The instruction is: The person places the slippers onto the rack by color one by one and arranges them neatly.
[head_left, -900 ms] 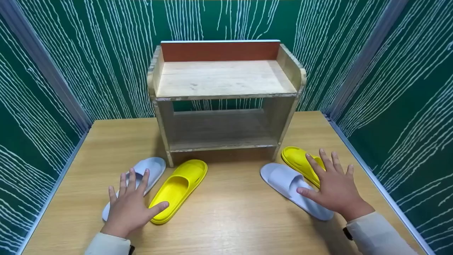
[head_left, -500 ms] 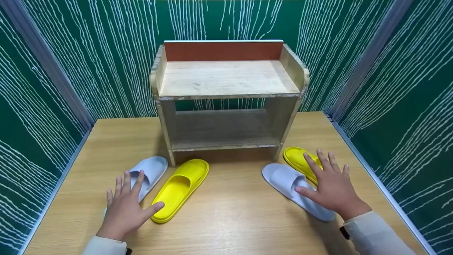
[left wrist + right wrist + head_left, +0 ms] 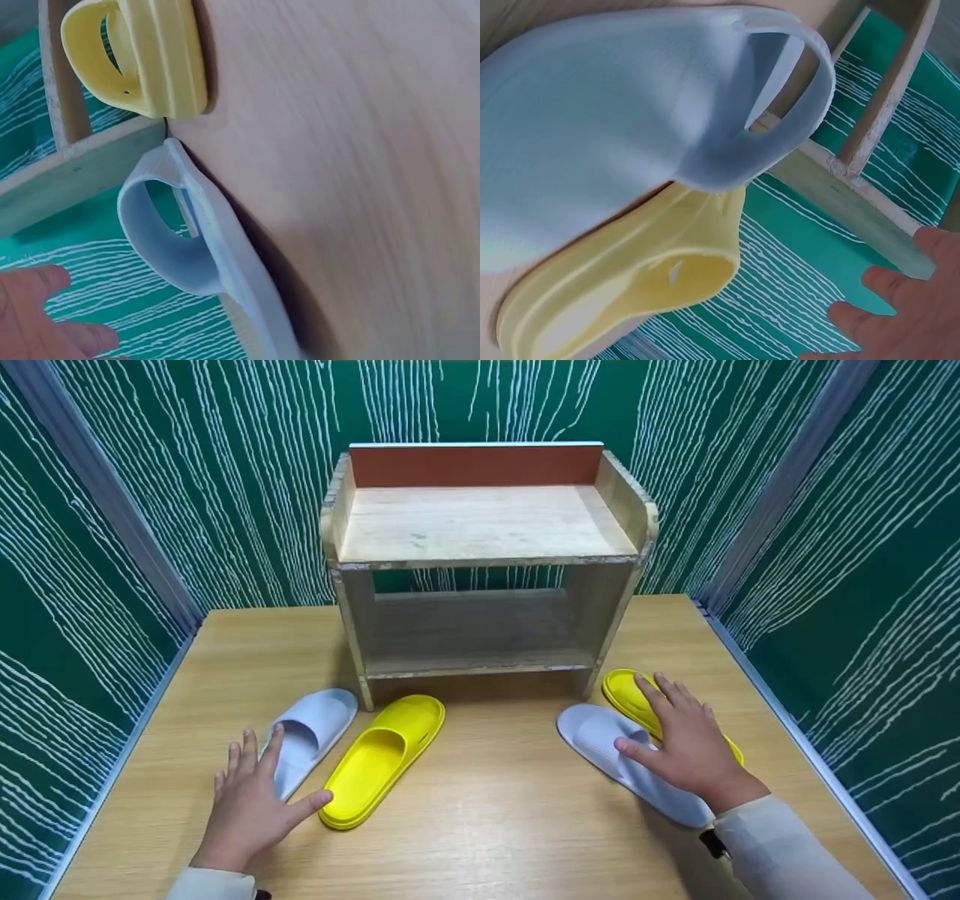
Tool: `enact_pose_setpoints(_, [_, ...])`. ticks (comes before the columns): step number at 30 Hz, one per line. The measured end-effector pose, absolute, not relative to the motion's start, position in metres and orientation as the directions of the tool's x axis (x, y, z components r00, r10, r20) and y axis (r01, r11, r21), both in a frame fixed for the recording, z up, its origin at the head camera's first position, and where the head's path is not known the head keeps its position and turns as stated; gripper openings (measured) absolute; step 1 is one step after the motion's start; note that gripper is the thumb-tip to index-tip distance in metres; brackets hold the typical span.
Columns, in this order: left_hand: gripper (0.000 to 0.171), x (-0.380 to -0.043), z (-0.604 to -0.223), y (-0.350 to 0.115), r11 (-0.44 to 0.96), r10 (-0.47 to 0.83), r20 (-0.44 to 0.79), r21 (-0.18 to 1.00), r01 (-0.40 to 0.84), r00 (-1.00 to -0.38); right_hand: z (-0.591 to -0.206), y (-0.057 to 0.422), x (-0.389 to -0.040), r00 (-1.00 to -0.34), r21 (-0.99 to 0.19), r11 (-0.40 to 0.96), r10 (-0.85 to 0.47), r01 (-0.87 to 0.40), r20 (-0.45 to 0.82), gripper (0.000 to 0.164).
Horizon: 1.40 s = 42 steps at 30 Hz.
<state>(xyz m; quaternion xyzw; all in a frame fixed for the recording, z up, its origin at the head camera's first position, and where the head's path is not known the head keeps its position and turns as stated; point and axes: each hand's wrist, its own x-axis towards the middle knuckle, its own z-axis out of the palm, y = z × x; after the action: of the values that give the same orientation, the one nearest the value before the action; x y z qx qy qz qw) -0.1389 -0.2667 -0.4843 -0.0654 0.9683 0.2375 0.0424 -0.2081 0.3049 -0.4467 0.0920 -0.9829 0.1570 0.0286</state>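
Note:
Two slippers lie at the left of the wooden table: a pale blue-grey slipper [image 3: 319, 718] and, to its right, a yellow slipper [image 3: 367, 769]. My left hand [image 3: 246, 816], fingers spread and holding nothing, is over the heel end of the grey one. Its thumb tip overlaps the yellow slipper's edge in the head view. On the right lie another grey slipper [image 3: 596, 733] and another yellow slipper [image 3: 628, 697]. My right hand [image 3: 688, 746] hovers over this pair, fingers extended and empty, hiding parts of both. In the right wrist view its fingertips [image 3: 881, 285] are apart from the slippers.
A two-tier wooden shelf [image 3: 487, 529] with a reddish back board stands at the back middle, its front legs close to the slippers' toes. Green walls [image 3: 247, 487] with white streaks enclose the table [image 3: 480, 802] at the back and sides.
My left hand has drifted left and slightly toward me, uncovering more of the grey slipper. My right hand has shifted a little left, its fingers now closer together. The slippers stay in place.

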Motion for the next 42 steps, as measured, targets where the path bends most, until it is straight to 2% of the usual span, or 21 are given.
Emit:
enact_pose_setpoints(8, [0.137, -0.138, -0.493, -0.277, 0.839, -0.18, -0.129, 0.497, -0.221, -0.975, -0.452, 0.299, -0.217, -0.986, -0.453, 0.876, -0.141, -0.166, 0.088, 0.105])
enact_pose_setpoints(22, [0.143, -0.141, -0.503, -0.288, 0.771, -0.232, -0.149, 0.574, -0.275, -0.961, -0.457, 0.293, -0.232, -0.991, -0.6, 0.79, -0.068, -0.124, 0.115, 0.094])
enact_pose_setpoints(35, [0.145, -0.142, -0.512, -0.296, 0.726, -0.26, -0.214, 0.599, -0.337, -0.942, -0.463, 0.285, -0.247, -0.992, -0.678, 0.725, -0.045, -0.116, 0.122, 0.089])
enact_pose_setpoints(42, [0.145, -0.142, -0.513, -0.298, 0.713, -0.266, -0.236, 0.604, -0.355, -0.935, -0.463, 0.28, -0.259, -0.989, -0.732, 0.674, 0.012, -0.099, 0.145, 0.081])
